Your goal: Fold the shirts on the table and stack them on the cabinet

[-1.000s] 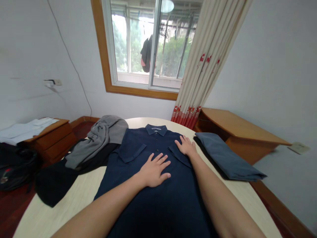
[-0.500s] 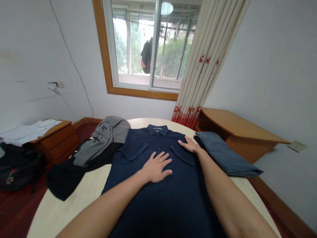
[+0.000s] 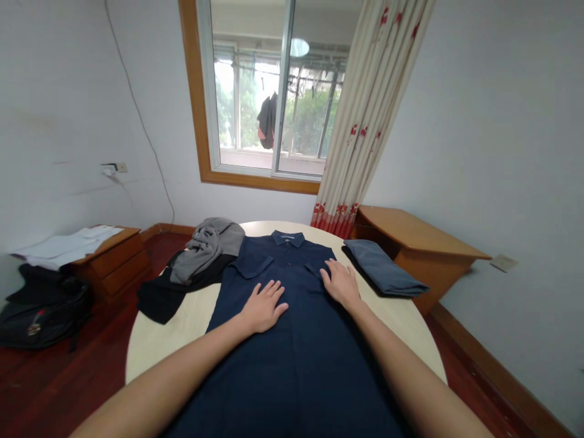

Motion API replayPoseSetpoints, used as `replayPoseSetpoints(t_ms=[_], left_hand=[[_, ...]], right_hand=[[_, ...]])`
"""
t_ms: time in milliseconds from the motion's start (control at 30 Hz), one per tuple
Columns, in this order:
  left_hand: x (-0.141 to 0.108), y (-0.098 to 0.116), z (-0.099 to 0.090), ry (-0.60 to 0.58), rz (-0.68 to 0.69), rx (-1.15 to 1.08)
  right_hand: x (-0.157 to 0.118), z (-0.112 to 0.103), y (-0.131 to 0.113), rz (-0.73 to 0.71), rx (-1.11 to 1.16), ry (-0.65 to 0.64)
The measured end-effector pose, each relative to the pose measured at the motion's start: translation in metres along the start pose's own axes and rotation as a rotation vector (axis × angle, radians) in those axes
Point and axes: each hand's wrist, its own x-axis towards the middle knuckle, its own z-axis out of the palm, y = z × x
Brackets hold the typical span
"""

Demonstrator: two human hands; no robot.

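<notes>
A navy collared shirt (image 3: 292, 340) lies spread on the round pale table (image 3: 150, 350), its collar at the far side and its short sleeves folded inward over the front. My left hand (image 3: 264, 306) rests flat on the middle of the shirt, fingers spread. On the right sleeve and side of the shirt lies my right hand (image 3: 341, 283), its fingers stretched out and holding nothing. The shirt's lower part reaches the bottom of the view.
Crumpled grey clothing (image 3: 201, 249) lies over black cloth (image 3: 159, 299) at the table's left. Folded blue-grey cloth (image 3: 385, 267) lies at the right. Beyond stand a wooden desk (image 3: 420, 231), a curtain (image 3: 360, 121) and a drawer cabinet (image 3: 119, 263).
The view has tilted up and shows more of the table's sides. My right hand has moved from the shirt's right shoulder edge inward and nearer, onto the sleeve. My left hand stays flat on the shirt.
</notes>
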Motion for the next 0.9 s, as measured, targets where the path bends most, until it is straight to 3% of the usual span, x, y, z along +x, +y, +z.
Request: replayPoseSetpoints(t_ms=[100,200,300,467,900], left_hand=[[-0.027,-0.01,-0.005,0.025,-0.067,0.071],[-0.03,-0.026,-0.015,0.131,-0.15,0.179],[-0.012,-0.048,-0.024,0.158,-0.214,0.232],[0.031,-0.08,-0.019,0.005,-0.22,0.203],[0.113,-0.118,-0.005,0.025,-0.214,0.154]], right_hand=[[-0.019,-0.005,-0.017,-0.043,0.016,-0.138],[-0.023,0.0,-0.025,0.001,0.004,-0.264],[-0.013,0.012,-0.021,0.078,-0.001,-0.311],[0.01,0.03,-0.006,0.122,0.004,-0.321],[0.082,0.055,0.025,0.164,0.015,-0.281]])
